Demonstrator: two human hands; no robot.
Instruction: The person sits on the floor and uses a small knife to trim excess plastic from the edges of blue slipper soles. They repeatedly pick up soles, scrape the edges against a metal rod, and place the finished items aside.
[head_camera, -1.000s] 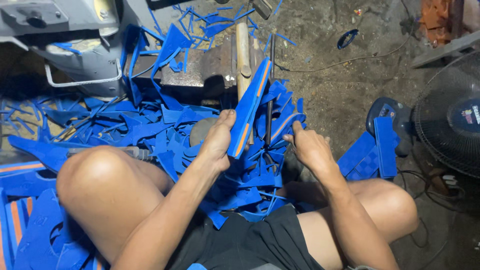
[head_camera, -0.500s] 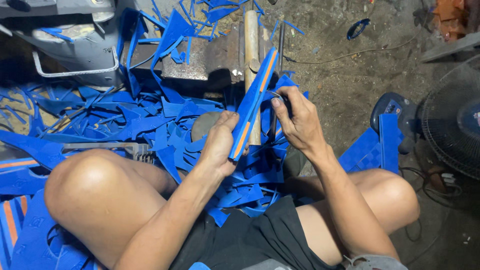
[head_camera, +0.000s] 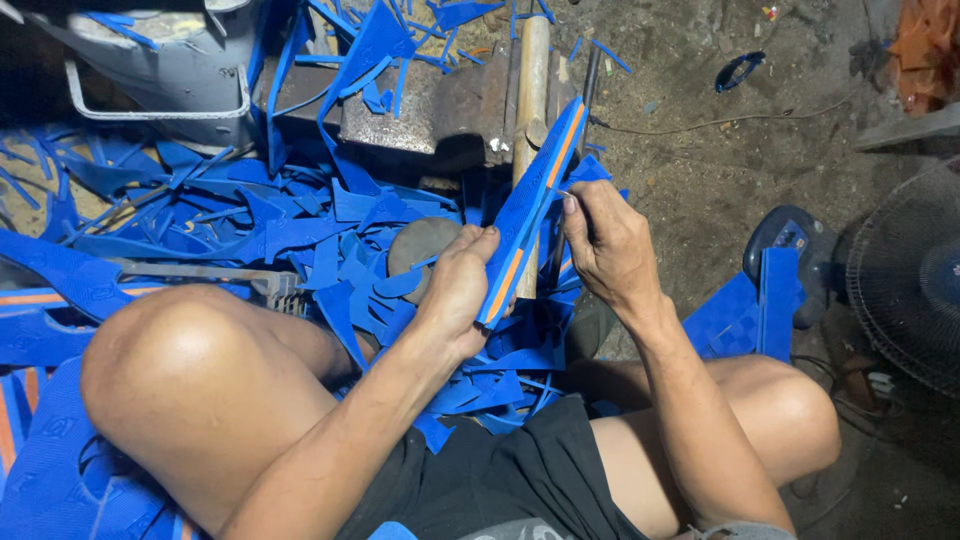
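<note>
Two hands on blue sandal sole (head_camera: 530, 215), left hand (head_camera: 455, 290) gripping, right hand (head_camera: 605, 245) beside.

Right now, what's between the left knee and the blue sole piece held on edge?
Head view: the left hand gripping the blue-and-orange sole piece, its forearm over the left knee, and beneath them blue offcuts and a round grey stone.

No packages, labels, signs or screens can be made out.

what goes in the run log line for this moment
left hand grips blue-orange foam sole on edge | right hand at its upper edge | blue foam offcuts around
</note>
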